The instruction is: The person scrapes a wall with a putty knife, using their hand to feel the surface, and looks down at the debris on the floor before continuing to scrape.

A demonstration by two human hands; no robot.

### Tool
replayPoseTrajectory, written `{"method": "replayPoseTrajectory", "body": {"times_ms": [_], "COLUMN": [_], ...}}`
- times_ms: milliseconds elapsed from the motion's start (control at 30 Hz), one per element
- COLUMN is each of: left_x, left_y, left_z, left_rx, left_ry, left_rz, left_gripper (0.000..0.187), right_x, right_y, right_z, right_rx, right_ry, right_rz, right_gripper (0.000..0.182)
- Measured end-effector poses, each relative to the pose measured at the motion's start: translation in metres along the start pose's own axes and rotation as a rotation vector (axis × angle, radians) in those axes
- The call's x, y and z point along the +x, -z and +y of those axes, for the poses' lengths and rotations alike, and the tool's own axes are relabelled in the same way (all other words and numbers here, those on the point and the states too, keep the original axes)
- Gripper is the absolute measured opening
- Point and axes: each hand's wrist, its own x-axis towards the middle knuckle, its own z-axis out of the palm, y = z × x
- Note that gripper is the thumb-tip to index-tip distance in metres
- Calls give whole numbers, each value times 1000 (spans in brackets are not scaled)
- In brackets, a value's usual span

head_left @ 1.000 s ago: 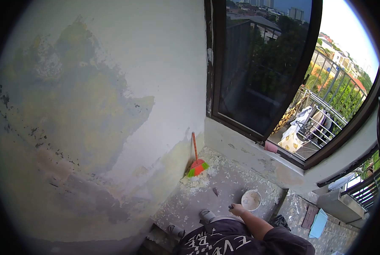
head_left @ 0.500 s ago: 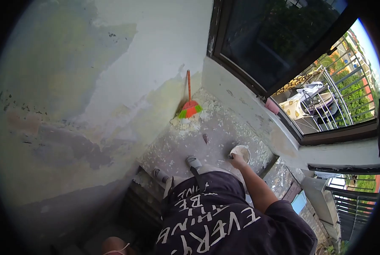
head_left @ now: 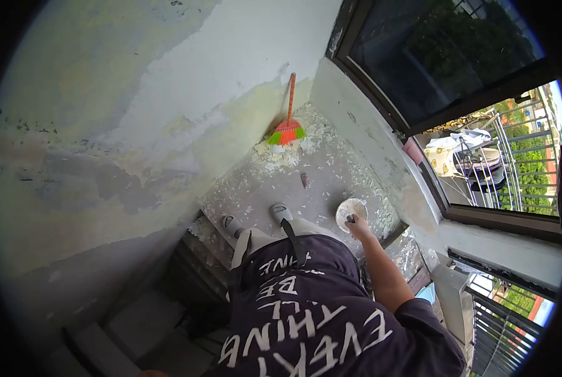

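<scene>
My right hand (head_left: pixel 359 228) is closed around a short dark handle (head_left: pixel 351 218) at the mouth of a round, whitish bucket (head_left: pixel 342 213). I cannot make out the far end of the tool or whether it touches the bucket. The bucket is beside my right foot, over the stair landing. Of my left arm, only a sliver of skin (head_left: pixel 153 374) shows at the bottom edge, and its fingers are hidden.
An orange broom (head_left: pixel 288 130) with green-tipped bristles leans in the corner over paint flakes (head_left: pixel 282 157). A small dark reddish piece (head_left: pixel 305 180) lies on the floor. Stairs (head_left: pixel 196 261) descend at left. The wall (head_left: pixel 168 125) is patchy; a window frame (head_left: pixel 482 210) is at right.
My view has shifted, so the broom and bucket appear differently placed. My right hand now shows over the bucket's mouth with the handle more visible. My left arm has nearly left the frame.
</scene>
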Motion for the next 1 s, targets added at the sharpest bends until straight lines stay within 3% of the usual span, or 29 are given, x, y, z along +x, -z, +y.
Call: {"method": "replayPoseTrajectory", "body": {"times_ms": [133, 200, 333, 367, 633, 733, 867, 1000], "left_x": [13, 22, 36, 47, 42, 46, 33, 33], "left_y": [-27, -39, -78, -86, -59, -44, -30, -15], "left_z": [-31, -43, -79, -82, -81, -72, -73, -72], "left_rx": [24, -34, -453, -462, -463, -575, -801, -890], "left_ry": [454, 688, 1035, 1069, 1013, 1014, 669, 505], "left_rz": [288, 406, 612, 690, 513, 513, 396, 325], "left_gripper": [42, 44, 45, 38, 28, 26, 25, 22], "right_x": [13, 44, 41, 52, 37, 37, 18, -2], "right_y": [-12, -28, -18, -23, -40, -64, -89, -102], "right_z": [-13, -16, -81, -81, -141, -134, -146, -158], "right_rx": [-15, -105, -71, -69, -145, -145, -104, -129], "right_ry": [54, 189, 157, 185, 116, 139, 85, 138], "right_rz": [-46, -54, -72, -54, -84, -112, -163, -147], "right_gripper": [41, 42, 49, 50, 59, 61, 57, 45]}}
